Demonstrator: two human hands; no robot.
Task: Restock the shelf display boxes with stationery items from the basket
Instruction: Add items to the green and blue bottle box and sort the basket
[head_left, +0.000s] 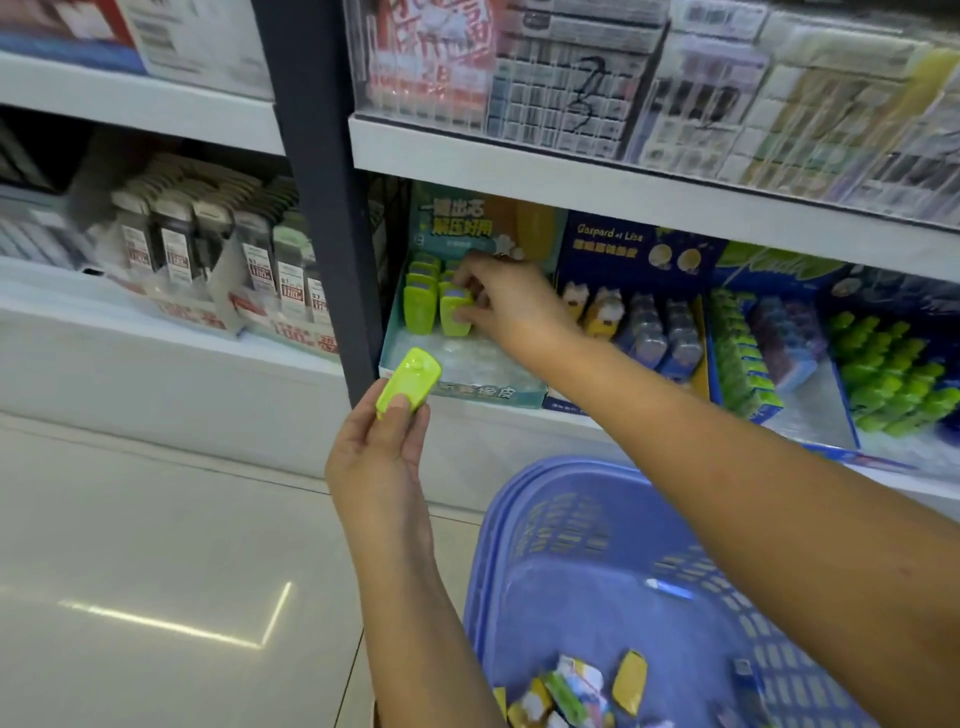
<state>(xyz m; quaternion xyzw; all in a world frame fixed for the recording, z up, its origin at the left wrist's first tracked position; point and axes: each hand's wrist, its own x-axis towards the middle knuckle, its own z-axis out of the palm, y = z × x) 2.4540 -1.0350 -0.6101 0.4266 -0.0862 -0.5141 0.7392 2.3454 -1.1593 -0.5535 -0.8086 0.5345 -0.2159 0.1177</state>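
Note:
My left hand (379, 457) holds a lime-green eraser case (409, 382) between thumb and fingers, just in front of a teal display box (410, 364) on the lower shelf. My right hand (501, 304) reaches into that box and pinches the front green case (454, 314) of the right row. Two rows of the same green cases stand upright at the back of the box. A blue plastic basket (587, 525) sits below my right arm, with several small wrapped stationery items (571, 691) at its bottom.
A dark upright post (322, 208) stands left of the teal box. To the right are a blue display box (634, 249) with small figures and boxes of green items (893, 379). Packaged goods fill the shelf above and the left bay. A tiled floor (156, 545) lies at the left.

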